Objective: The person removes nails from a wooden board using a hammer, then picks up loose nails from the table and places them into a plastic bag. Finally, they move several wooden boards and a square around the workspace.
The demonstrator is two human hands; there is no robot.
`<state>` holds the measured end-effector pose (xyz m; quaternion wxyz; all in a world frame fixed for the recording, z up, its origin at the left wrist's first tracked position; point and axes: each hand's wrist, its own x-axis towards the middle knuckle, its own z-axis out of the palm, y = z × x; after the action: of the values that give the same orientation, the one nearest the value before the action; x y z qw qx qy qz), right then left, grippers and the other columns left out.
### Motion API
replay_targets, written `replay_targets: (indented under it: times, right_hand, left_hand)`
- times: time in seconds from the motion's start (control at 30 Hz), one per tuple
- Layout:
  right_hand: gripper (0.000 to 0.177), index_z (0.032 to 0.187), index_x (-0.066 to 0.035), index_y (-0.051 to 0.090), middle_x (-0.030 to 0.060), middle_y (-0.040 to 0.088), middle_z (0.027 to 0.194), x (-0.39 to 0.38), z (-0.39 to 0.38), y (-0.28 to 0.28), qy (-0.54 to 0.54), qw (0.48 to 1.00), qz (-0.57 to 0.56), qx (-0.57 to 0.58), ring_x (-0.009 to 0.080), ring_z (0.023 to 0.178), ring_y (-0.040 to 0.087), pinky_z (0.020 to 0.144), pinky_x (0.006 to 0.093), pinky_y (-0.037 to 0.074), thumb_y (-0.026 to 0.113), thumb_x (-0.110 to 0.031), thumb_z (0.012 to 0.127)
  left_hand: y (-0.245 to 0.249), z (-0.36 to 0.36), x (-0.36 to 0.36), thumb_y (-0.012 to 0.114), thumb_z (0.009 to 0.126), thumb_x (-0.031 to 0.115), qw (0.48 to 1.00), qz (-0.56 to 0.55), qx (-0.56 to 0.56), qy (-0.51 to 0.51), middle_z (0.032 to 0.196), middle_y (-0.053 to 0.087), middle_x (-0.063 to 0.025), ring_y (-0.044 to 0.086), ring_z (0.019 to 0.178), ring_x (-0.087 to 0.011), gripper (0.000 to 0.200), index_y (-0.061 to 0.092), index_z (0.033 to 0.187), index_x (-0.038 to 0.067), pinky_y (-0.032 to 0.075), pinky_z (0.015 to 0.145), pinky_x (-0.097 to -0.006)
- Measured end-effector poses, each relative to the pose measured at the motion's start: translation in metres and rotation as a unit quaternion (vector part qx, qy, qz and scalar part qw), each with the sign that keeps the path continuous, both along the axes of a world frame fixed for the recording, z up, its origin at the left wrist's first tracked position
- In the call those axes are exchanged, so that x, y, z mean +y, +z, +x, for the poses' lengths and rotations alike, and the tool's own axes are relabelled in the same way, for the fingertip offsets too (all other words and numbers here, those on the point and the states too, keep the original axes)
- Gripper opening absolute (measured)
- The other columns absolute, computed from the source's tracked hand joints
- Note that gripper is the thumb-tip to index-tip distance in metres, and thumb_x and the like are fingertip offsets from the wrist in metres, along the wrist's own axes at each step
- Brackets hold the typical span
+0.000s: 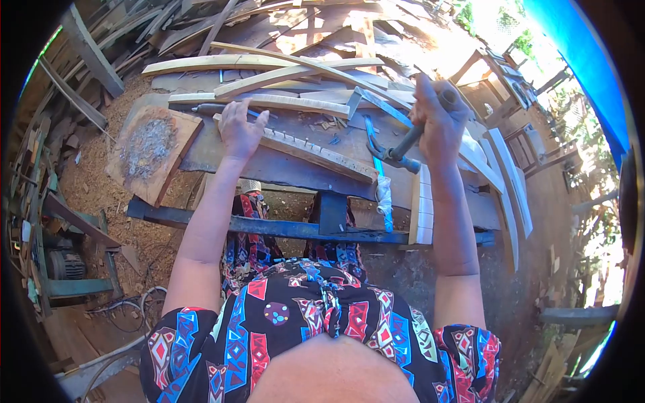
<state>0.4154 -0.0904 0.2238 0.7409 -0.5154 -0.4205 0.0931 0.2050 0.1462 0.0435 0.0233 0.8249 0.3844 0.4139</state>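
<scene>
My left hand [240, 131] lies over the left end of a wooden strip [319, 156], its fingers bent around the wood. A row of several nails stands up along the strip's middle. Raised over the right side of the bench, my right hand [440, 124] is closed around the handle of a claw hammer [407, 142]. The hammer's head hangs to the left of the hand, apart from the strip. Behind the left fingers lies a dark, pen-like tool [209, 107]. Whether a nail is between the left fingertips I cannot make out.
On the bench [289, 169] lie several more wooden strips [269, 84], a blue-bladed square [383, 107] and a blue bar partly wrapped in plastic [383, 196]. A wooden block with a rough grey top [151, 144] stands at left. Slats [514, 181] rest along the right edge.
</scene>
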Motion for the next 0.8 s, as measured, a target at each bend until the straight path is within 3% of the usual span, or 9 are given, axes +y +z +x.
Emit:
replay_targets:
  times: [0.07,0.17,0.47,0.5,0.63,0.7,0.8]
  right_hand:
    - [0.026,0.067,-0.008,0.059,-0.0047,0.049,0.052,0.018,-0.013,0.004,0.023,0.997,-0.062,-0.032,0.0026,0.043,0.042,0.042,0.0195,0.031,0.069,-0.023,0.086]
    - [0.025,0.071,-0.007,0.062,-0.0040,0.049,0.050,0.045,-0.038,0.003,0.032,0.988,-0.138,-0.059,0.0036,0.042,0.043,0.043,0.0201,0.034,0.068,-0.025,0.087]
    - [0.037,0.060,-0.010,0.056,-0.0050,0.047,0.047,0.092,-0.068,-0.006,0.079,0.969,-0.215,-0.096,0.0028,0.041,0.042,0.041,0.0197,0.032,0.068,-0.032,0.086]
    - [0.037,0.059,-0.010,0.055,-0.0051,0.046,0.047,0.096,-0.069,-0.007,0.074,0.967,-0.219,-0.104,0.0029,0.040,0.041,0.041,0.0197,0.032,0.068,-0.033,0.086]
    - [0.037,0.059,-0.010,0.055,-0.0051,0.046,0.047,0.108,-0.073,-0.010,0.068,0.961,-0.229,-0.138,0.0030,0.040,0.041,0.040,0.0199,0.031,0.068,-0.032,0.086]
    - [0.037,0.059,-0.010,0.056,-0.0051,0.046,0.046,0.113,-0.074,-0.012,0.070,0.954,-0.241,-0.162,0.0029,0.040,0.041,0.039,0.0200,0.031,0.068,-0.032,0.086]
    - [0.037,0.059,-0.010,0.056,-0.0049,0.046,0.046,0.114,-0.080,-0.009,0.075,0.950,-0.259,-0.156,0.0027,0.039,0.041,0.039,0.0200,0.032,0.069,-0.031,0.086]
  left_hand:
    - [-0.012,-0.005,-0.006,0.065,0.079,0.047,1.000,0.000,0.000,0.003,0.112,0.059,-0.0158,0.047,0.118,-0.0327,0.053,0.059,0.114,0.007,0.033,0.100,-0.0471]
    - [-0.020,-0.006,-0.013,0.064,0.076,0.058,0.996,-0.084,0.011,0.004,0.122,0.053,-0.0167,0.036,0.129,-0.0324,0.065,0.053,0.121,0.011,0.019,0.105,-0.0563]
    - [-0.034,-0.001,-0.015,0.066,0.076,0.054,0.994,-0.103,-0.036,0.003,0.129,0.043,-0.0170,0.031,0.130,-0.0319,0.072,0.036,0.131,0.017,0.019,0.104,-0.0588]
    - [-0.032,-0.002,-0.016,0.066,0.077,0.050,0.993,-0.112,-0.036,-0.006,0.129,0.044,-0.0150,0.029,0.131,-0.0329,0.074,0.031,0.134,0.018,0.020,0.102,-0.0621]
    - [-0.023,-0.002,-0.025,0.066,0.079,0.044,0.995,-0.091,-0.030,0.006,0.120,0.052,-0.0110,0.028,0.131,-0.0336,0.075,0.029,0.138,0.018,0.021,0.101,-0.0602]
    - [-0.023,-0.003,-0.025,0.063,0.081,0.044,0.995,-0.095,-0.015,-0.008,0.129,0.047,-0.0103,0.027,0.131,-0.0358,0.075,0.025,0.141,0.020,0.020,0.099,-0.0637]
    - [-0.022,-0.005,-0.024,0.062,0.082,0.042,0.994,-0.106,0.001,-0.022,0.129,0.045,-0.0101,0.024,0.132,-0.0371,0.070,0.027,0.139,0.022,0.020,0.096,-0.0712]
